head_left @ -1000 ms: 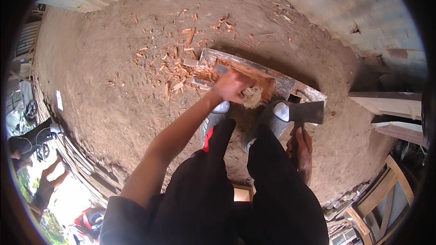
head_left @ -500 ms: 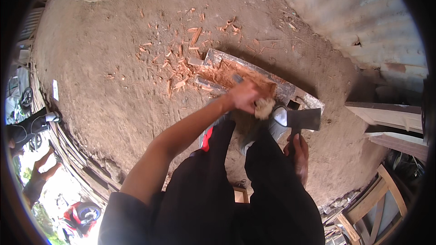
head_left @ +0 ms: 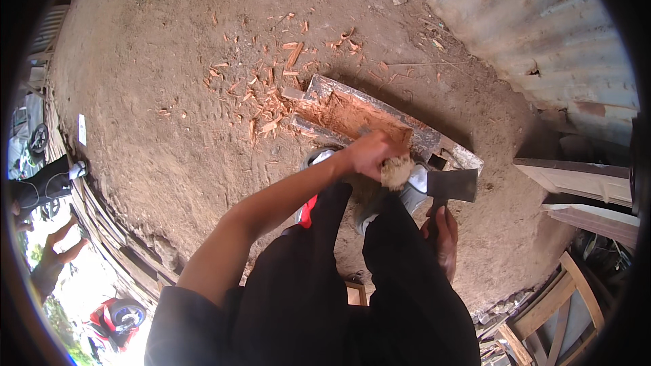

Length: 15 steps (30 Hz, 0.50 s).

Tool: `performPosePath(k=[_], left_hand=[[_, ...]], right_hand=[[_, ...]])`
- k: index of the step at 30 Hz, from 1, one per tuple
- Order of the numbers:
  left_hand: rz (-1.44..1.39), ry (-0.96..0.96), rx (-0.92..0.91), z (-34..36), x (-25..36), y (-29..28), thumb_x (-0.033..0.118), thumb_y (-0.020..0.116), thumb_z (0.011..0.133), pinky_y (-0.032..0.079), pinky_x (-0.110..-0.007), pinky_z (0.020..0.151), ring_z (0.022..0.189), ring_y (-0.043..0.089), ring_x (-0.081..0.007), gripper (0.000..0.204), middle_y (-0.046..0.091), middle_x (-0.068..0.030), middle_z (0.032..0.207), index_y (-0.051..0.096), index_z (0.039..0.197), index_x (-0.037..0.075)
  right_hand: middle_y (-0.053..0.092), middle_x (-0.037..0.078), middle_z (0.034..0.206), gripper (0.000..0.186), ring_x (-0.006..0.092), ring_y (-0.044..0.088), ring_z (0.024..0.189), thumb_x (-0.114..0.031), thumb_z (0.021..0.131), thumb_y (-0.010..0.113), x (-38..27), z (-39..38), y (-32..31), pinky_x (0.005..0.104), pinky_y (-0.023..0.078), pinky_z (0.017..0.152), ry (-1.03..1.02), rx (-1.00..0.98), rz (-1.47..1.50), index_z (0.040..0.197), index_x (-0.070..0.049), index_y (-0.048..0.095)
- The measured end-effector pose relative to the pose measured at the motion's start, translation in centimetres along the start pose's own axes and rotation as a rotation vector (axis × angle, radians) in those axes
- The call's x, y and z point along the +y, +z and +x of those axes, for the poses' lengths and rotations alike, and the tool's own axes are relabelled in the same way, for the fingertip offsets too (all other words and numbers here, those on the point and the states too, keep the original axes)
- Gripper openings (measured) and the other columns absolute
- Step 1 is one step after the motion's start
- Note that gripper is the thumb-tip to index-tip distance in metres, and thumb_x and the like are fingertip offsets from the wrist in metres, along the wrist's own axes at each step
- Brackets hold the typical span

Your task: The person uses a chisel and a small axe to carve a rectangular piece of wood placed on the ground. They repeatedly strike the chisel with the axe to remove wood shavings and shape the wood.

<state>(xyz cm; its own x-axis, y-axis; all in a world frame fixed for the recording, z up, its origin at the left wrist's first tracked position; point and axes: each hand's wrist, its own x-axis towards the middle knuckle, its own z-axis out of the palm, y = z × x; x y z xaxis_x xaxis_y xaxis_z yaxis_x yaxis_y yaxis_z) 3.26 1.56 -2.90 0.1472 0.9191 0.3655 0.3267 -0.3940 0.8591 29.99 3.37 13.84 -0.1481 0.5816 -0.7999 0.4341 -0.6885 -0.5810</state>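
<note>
A thick block of wood (head_left: 426, 137), with a long reddish hollow cut into it, lies on the ground in front of my feet. My left hand (head_left: 375, 154) is closed round a chisel (head_left: 397, 171), whose pale handle end is frayed and sticks out toward me. Its blade points into the hollow and is blurred, so I cannot tell whether the tip touches the wood. Low at my right, my right hand (head_left: 444, 232) grips the dark handle of a hatchet (head_left: 453, 185). The flat dark hatchet head is held up near my right shoe, apart from the chisel.
Reddish wood chips (head_left: 271, 105) are scattered on the dirt floor beyond the block's left end. Corrugated sheets (head_left: 542, 41) stand at the far right, with stacked boards (head_left: 583, 179) nearer. A wooden frame (head_left: 559, 298) leans at lower right. Another person's leg (head_left: 47, 183) shows at far left.
My left hand and the chisel have shifted slightly, a little nearer to me. The hatchet has moved slightly down and left, still in my right hand.
</note>
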Motion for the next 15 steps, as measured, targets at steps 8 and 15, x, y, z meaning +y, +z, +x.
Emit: performPosePath(k=[8, 15], left_hand=[[0.193, -0.219, 0.745, -4.0, -4.3, -6.8, 0.034, 0.067, 0.094, 0.051, -0.037, 0.059, 0.067, 0.059, -0.0208, 0.029, 0.061, -0.0052, 0.08, 0.063, 0.094, 0.005], [-0.364, -0.419, 0.878, -3.6, -3.9, -9.0, 0.022, 0.068, 0.094, 0.044, -0.033, 0.042, 0.046, 0.053, -0.0145, 0.021, 0.059, -0.0058, 0.068, 0.067, 0.086, 0.003]], right_hand=[[0.051, 0.003, 0.065, 0.043, 0.0111, 0.048, 0.048, -0.048, 0.105, 0.061, -0.7, 1.2, -1.2, 0.0269, 0.039, 0.044, -0.064, -0.094, -0.152, 0.107, -0.006, 0.057], [0.056, 0.002, 0.067, 0.028, 0.0104, 0.053, 0.05, -0.03, 0.108, 0.061, -11.4, -1.2, 0.5, 0.0274, 0.043, 0.046, -0.193, -0.203, -0.496, 0.113, -0.002, 0.059]])
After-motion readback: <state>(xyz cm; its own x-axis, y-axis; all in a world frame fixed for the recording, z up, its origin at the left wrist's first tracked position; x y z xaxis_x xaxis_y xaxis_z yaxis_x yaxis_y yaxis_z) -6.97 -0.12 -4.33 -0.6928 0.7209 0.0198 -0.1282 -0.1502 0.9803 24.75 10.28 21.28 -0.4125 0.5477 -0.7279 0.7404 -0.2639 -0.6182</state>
